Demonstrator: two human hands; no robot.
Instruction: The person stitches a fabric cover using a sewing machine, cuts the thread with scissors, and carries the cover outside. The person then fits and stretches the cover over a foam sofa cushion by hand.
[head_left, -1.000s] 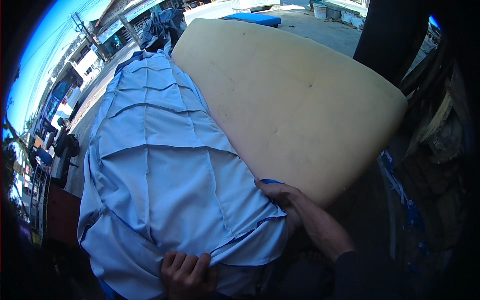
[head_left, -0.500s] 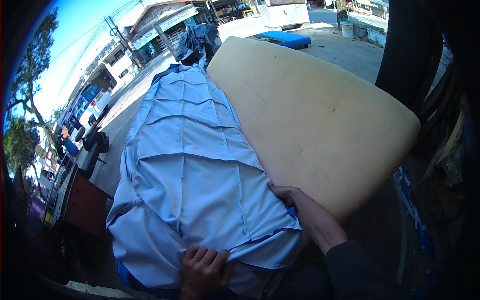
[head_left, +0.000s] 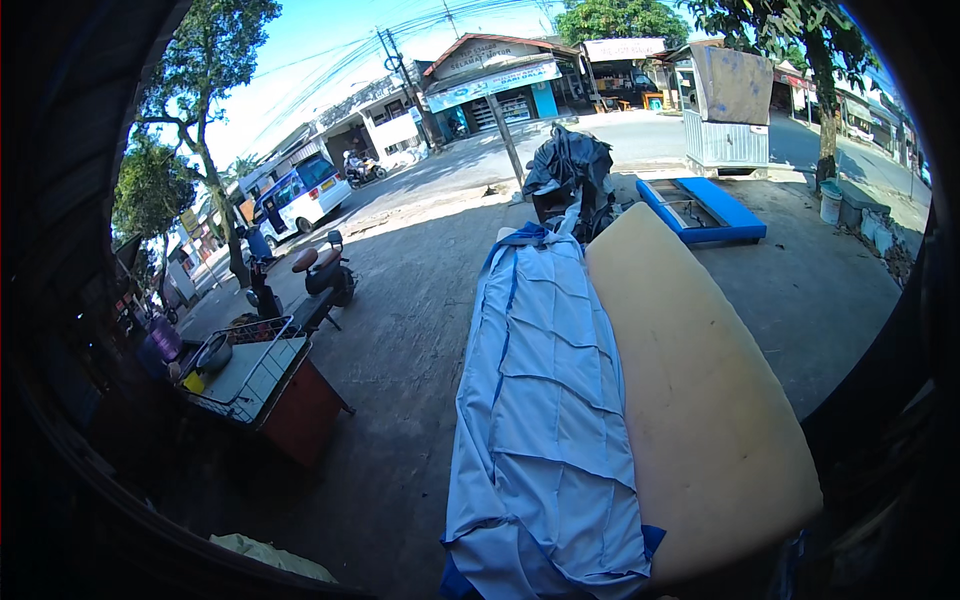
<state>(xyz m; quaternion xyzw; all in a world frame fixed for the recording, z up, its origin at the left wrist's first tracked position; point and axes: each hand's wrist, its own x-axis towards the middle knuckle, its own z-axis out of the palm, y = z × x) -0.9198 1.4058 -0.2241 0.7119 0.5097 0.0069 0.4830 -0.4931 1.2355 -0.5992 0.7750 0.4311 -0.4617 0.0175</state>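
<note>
A long light blue fabric cover with raised seams lies stretched away from me, darker blue showing along its edges and corners. Against its right side rests a thick beige foam slab, tapering toward the far end. Neither of my hands shows in the head view. The cover's near end runs down to the lower edge of the picture, so I cannot see whether a hand touches it there.
A dark plastic-covered heap stands past the far end. Beyond the foam lies a blue padded frame. On the left are a red-sided cart and a parked scooter. A white van and a motorcycle are on the road.
My view has swung to the left and up, showing more street. Both hands, earlier on the cover's near end, have left the picture. The cover and foam now appear further right.
</note>
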